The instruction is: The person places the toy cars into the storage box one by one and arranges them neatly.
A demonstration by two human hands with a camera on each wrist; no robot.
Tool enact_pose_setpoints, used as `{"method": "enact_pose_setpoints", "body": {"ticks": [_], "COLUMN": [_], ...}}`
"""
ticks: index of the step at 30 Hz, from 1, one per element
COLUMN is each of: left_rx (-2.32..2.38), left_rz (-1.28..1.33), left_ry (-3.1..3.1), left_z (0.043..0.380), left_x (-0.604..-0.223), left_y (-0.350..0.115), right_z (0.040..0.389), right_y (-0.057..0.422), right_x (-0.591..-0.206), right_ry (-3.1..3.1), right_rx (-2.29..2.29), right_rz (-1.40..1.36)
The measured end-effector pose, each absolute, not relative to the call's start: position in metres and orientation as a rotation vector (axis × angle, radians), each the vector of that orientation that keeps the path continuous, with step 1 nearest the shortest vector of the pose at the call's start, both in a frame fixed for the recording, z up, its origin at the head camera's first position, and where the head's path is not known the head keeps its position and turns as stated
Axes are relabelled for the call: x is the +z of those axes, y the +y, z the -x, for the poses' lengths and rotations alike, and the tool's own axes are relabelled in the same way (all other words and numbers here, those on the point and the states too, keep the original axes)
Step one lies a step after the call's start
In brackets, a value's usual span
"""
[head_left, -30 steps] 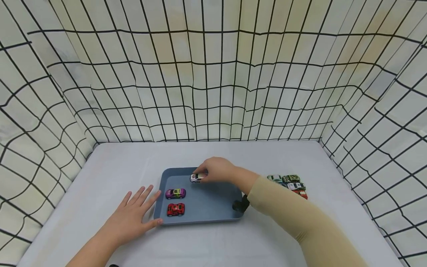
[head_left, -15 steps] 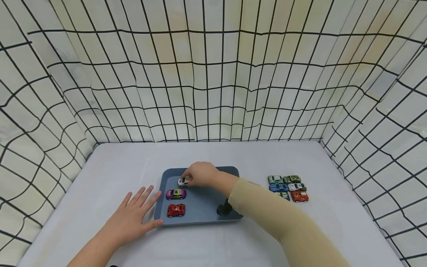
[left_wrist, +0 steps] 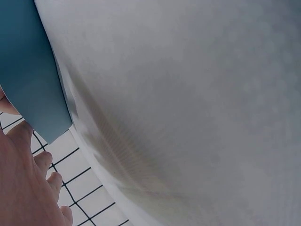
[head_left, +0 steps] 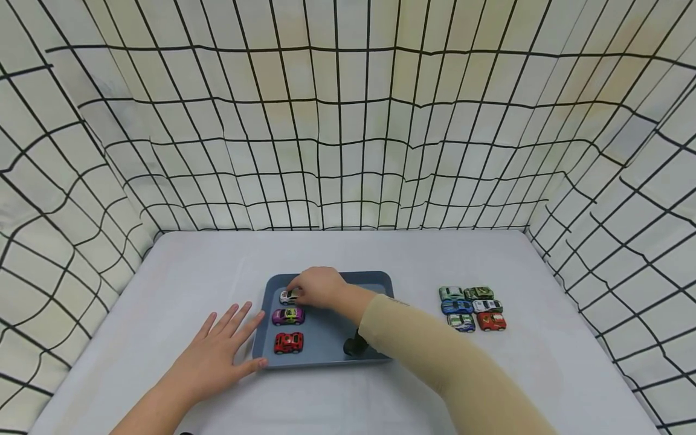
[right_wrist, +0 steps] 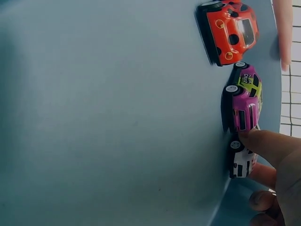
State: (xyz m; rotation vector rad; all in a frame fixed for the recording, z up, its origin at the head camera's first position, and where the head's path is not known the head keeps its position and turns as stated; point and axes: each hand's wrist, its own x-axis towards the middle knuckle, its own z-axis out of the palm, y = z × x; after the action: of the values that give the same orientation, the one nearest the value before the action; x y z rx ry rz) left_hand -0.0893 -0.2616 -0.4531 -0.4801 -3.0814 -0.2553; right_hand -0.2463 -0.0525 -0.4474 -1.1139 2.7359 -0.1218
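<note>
Between thumb and fingers, my right hand (head_left: 321,286) pinches a white toy car (head_left: 288,296) at the far left corner of the blue-grey tray (head_left: 326,356). In the right wrist view the white car (right_wrist: 241,162) sits low against the tray floor, partly covered by the thumb. Just nearer is a purple and yellow toy car (head_left: 288,316), and below it a red toy car with black spots (head_left: 289,342). My left hand (head_left: 214,356) lies with spread fingers on the white table, its fingertips and thumb by the tray's left edge.
On the table right of the tray stand several toy cars in a cluster, among them a blue car (head_left: 457,306) and a red car (head_left: 492,321). A black grid net (head_left: 348,145) over white cloth encloses the table's back and sides.
My right hand has moved left across the tray with the white car, into line with the purple and red cars. The left hand stays in place.
</note>
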Motion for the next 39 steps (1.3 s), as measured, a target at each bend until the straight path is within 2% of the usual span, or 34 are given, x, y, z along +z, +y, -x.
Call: {"method": "enact_pose_setpoints", "body": {"ticks": [25, 39], "left_rx": [-0.24, -0.224], "left_rz": [0.473, 0.475], "left_ry": [-3.109, -3.115], "left_z": [0.089, 0.092], "left_x": [-0.452, -0.457], "left_y": [-0.261, -0.262], "right_z": [0.244, 0.243], "right_y": [-0.048, -0.009], "right_x": [-0.434, -0.417], "right_ry": [2.771, 2.837], "right_rx": [-0.171, -0.25], "right_rz": [1.154, 1.085]}}
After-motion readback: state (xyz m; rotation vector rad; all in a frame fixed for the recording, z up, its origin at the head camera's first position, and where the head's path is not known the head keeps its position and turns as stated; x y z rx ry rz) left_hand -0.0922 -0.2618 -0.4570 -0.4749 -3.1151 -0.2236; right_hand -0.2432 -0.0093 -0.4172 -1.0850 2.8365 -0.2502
